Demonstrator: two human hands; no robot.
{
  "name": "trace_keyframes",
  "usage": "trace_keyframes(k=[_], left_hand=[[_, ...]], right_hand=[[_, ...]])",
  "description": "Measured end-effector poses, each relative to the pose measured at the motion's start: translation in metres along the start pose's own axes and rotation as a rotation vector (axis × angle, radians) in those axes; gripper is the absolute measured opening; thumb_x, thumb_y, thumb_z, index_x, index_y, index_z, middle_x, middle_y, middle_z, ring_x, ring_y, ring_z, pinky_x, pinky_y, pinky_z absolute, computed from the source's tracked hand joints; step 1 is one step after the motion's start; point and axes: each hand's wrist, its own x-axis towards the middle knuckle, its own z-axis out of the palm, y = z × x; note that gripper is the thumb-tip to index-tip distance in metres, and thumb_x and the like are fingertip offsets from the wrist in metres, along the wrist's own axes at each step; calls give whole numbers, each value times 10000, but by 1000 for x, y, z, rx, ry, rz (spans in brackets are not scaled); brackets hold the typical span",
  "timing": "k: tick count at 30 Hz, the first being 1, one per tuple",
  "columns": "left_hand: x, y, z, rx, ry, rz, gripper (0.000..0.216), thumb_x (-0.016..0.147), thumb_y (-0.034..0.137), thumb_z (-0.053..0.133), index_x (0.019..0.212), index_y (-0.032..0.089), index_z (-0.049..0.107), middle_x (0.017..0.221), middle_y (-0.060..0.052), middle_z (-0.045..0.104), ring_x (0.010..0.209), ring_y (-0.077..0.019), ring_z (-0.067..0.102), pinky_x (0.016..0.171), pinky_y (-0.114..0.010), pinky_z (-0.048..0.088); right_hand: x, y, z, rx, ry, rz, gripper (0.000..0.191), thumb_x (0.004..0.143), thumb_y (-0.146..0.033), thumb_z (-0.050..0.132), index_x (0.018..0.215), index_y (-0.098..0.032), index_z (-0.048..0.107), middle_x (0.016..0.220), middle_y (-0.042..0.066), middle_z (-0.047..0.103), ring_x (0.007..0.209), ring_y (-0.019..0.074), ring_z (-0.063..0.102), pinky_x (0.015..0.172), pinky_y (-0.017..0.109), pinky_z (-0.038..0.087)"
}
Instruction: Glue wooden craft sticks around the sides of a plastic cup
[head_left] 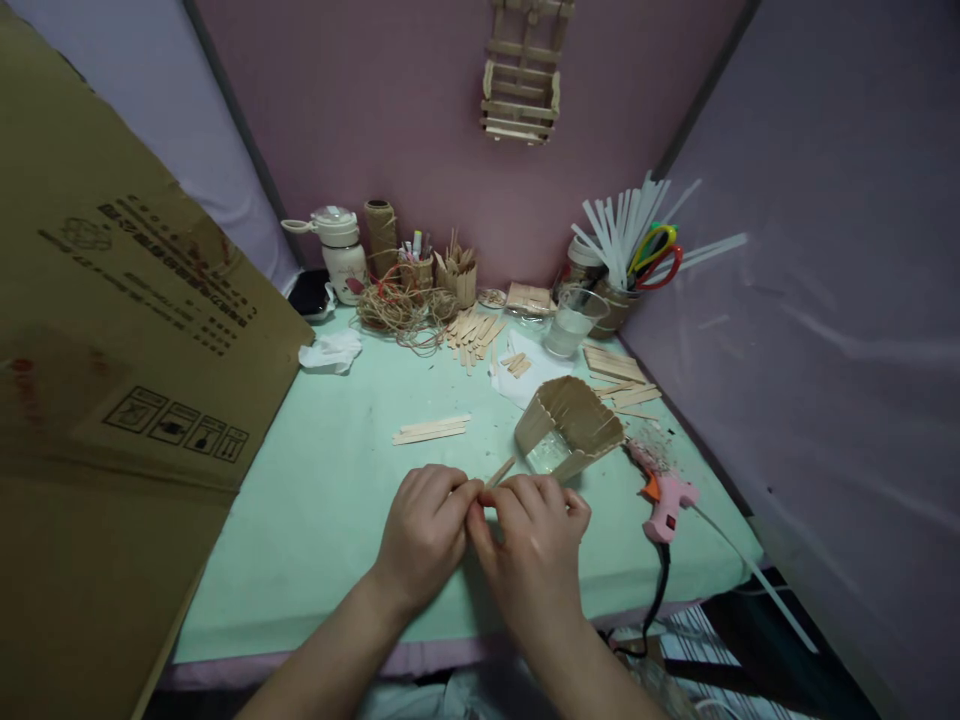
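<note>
Close together near the table's front, my left hand (426, 532) and my right hand (531, 540) pinch one wooden craft stick (501, 472) between their fingertips. Its far end pokes out past the fingers; the rest is covered by them. Just beyond my right hand a tub-shaped basket made of craft sticks (534, 422) lies tipped, its opening towards the upper right. Several loose craft sticks (431, 430) lie side by side beyond my left hand. To the right rests a pink hot glue gun (667, 505) with a glue stick in its back.
A large cardboard box (135, 420) walls off the left. At the back stand a white bottle (345, 262), tangled twine (401, 312), a clear cup (574, 322) and a jar of glue sticks and scissors (616, 300). A small stick-built rack (521, 90) hangs on the wall.
</note>
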Motion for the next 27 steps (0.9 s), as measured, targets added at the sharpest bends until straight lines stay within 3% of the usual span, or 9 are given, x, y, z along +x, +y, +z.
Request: trace_keyframes(k=[11,16,21,24,27], left_hand=[[29,23,-1,114,-53,145,171,960,158,493,931,151,661,791,-58,657,736,-192,557,651,-329,401],[69,11,-15,118,-196,125,246,942,267,577,1157,155,623,1046,-111,671,942,-244,610,762,-361,489],[133,-16,0,54,-413,404,323,954,125,496,1244,205,613,1363,-98,595,1152,-238,611,863,-343,503],[155,-20,18,3,-578,497,292,928,98,522,1139,221,683,1252,-45,677,1065,-201,657,805,-287,497],[159,-16,25,58,-627,511,219,912,119,558,1022,209,724,1031,-32,735,932,-191,678,721,-277,472]], right_hand=[[12,19,-28,-92,41,-69,163,913,-200,591,754,-214,625,710,-3,649,779,201,531,802,393,249],[16,36,-48,-109,70,-136,172,922,-199,582,754,-219,607,712,-4,655,768,196,527,794,385,257],[8,44,-69,-77,7,-136,179,958,-213,536,796,-221,611,766,6,654,796,189,530,810,373,279],[5,49,-81,-65,1,-129,167,976,-221,520,831,-222,604,791,7,649,805,185,530,818,360,300],[7,58,-90,-120,-6,-161,129,979,-234,527,873,-226,599,813,15,650,823,195,534,805,353,312]])
